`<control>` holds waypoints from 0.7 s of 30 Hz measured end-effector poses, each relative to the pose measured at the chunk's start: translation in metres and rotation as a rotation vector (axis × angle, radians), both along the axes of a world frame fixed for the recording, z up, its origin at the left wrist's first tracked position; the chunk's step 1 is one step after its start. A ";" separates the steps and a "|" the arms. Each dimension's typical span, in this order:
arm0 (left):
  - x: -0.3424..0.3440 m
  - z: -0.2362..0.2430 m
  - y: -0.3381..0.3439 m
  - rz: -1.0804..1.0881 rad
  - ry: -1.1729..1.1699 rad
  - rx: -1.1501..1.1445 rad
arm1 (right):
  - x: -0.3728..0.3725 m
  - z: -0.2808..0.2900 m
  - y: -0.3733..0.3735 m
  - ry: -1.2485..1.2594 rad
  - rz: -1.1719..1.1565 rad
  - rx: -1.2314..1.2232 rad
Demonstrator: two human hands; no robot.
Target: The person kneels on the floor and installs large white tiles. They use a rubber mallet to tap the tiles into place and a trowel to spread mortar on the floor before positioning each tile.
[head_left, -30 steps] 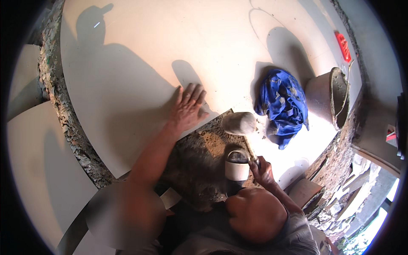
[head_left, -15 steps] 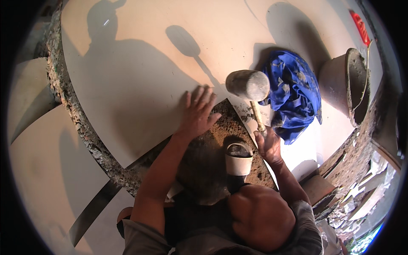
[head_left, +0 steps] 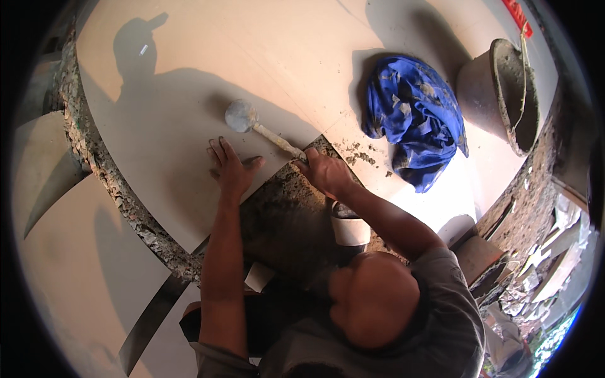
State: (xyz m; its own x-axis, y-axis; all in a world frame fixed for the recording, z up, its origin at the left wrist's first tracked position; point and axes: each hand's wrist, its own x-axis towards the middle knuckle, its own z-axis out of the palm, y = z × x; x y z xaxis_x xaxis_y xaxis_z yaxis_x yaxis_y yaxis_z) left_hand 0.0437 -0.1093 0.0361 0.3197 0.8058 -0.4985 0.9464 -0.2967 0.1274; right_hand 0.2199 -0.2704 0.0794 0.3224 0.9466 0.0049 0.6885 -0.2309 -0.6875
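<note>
My left hand (head_left: 233, 170) lies with fingers spread on a large beige tile (head_left: 151, 176), left of an unpaved corner of dark, crumbly mortar bed (head_left: 277, 220). My right hand (head_left: 324, 170) grips the handle of a mallet (head_left: 277, 140), whose pale grey round head is over that tile just beyond my left fingers; whether it touches is unclear. Under my right forearm is a white-banded object (head_left: 351, 230) with a dark top, possibly footwear.
A crumpled, mud-stained blue cloth (head_left: 416, 123) lies right of the gap. Beyond it stand a mortar-crusted bucket (head_left: 479, 88) and a red tool (head_left: 518, 16) at upper right. Rough broken edging (head_left: 113, 195) borders the tile on the left; broken pieces (head_left: 545, 277) pile at lower right.
The mallet has swung left and away from me, from beside the blue cloth to over the left tile. My right hand moved with it; my left hand has shifted left.
</note>
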 end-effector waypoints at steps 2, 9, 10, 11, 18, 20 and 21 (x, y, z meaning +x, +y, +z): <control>0.003 0.007 0.001 0.007 0.019 -0.030 | 0.000 -0.001 -0.001 0.022 -0.009 0.104; 0.006 0.008 -0.001 -0.016 0.012 0.020 | 0.007 -0.001 0.001 -0.090 -0.101 -0.301; 0.005 0.007 -0.001 -0.013 -0.026 0.035 | 0.009 -0.001 0.002 -0.046 -0.132 -0.129; 0.005 0.006 0.000 -0.005 -0.053 0.037 | 0.012 -0.001 0.006 -0.038 -0.083 -0.038; 0.002 0.002 0.001 -0.007 -0.002 0.000 | 0.029 -0.002 0.037 -0.055 -0.153 -0.105; 0.002 0.001 0.000 -0.004 -0.049 0.019 | 0.031 -0.003 0.042 -0.011 -0.072 -0.064; 0.001 0.001 -0.001 -0.005 -0.014 0.001 | 0.032 -0.003 0.044 0.028 -0.015 -0.024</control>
